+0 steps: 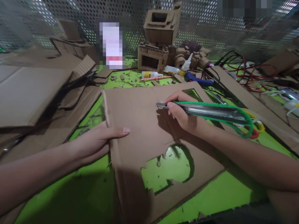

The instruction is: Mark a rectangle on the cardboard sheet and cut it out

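A brown cardboard sheet (135, 118) lies before me, with a rounded cut-out near its lower end and a small angular one at the upper right. My left hand (105, 138) grips the sheet's left edge, thumb on top and fingers underneath, mostly hidden. In my right hand (179, 112) is a green utility knife (210, 111), pinched close to its metal tip, which points left over the upper middle of the sheet. Whether the blade touches the cardboard I cannot tell.
Cardboard pieces (30, 93) are stacked at left. Behind the sheet stand cardboard box models (153, 59), glue bottles (187, 64) and a blue glue gun (198, 80). Red and black cables (247, 67) tangle at right. Scraps litter the green table (70, 186); a perforated metal screen (130, 18) rises behind.
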`<action>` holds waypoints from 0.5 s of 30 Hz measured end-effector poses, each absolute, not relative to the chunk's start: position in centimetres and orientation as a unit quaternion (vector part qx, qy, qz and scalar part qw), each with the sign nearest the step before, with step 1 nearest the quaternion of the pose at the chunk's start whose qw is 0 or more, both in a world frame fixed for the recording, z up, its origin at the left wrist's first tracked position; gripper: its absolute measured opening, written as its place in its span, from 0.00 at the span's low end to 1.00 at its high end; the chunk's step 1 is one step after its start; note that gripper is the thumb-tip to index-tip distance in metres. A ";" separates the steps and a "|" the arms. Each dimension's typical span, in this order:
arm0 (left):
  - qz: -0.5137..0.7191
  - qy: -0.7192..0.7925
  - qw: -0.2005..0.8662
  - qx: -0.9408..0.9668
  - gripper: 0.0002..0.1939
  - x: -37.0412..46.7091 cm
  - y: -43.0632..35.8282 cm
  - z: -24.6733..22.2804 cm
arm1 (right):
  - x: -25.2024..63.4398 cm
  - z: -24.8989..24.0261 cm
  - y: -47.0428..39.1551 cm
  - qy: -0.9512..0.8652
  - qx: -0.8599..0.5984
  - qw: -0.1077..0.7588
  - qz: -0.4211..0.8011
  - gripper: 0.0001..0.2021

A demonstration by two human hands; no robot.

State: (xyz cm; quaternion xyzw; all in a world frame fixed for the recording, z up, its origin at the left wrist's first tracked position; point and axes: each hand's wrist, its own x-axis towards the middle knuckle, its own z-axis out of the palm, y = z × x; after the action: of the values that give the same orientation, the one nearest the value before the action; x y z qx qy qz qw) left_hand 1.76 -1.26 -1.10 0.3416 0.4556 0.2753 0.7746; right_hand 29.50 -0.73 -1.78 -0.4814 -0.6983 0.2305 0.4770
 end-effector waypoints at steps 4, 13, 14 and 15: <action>0.279 0.459 0.771 0.341 0.36 1.8 -1.5 -1.0 | 29.0 -1.2 -1.2 -0.707 -0.480 0.467 0.227 0.08; 0.279 0.454 0.776 0.336 0.34 1.9 -1.5 -1.1 | 29.1 -1.4 -0.7 -0.733 -0.473 0.426 0.241 0.08; 0.278 0.456 0.776 0.336 0.34 1.9 -1.5 -1.0 | 29.1 -1.6 -0.5 -0.724 -0.476 0.436 0.245 0.08; 0.277 0.457 0.776 0.336 0.34 1.9 -1.5 -1.0 | 29.2 -1.9 -0.4 -0.713 -0.481 0.445 0.250 0.07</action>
State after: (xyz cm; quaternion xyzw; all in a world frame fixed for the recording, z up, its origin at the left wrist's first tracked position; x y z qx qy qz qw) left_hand 1.86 -1.48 -1.00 0.3360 0.4567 0.2772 0.7757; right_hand 29.16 -0.39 -1.86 -0.4812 -0.7130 0.2499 0.4445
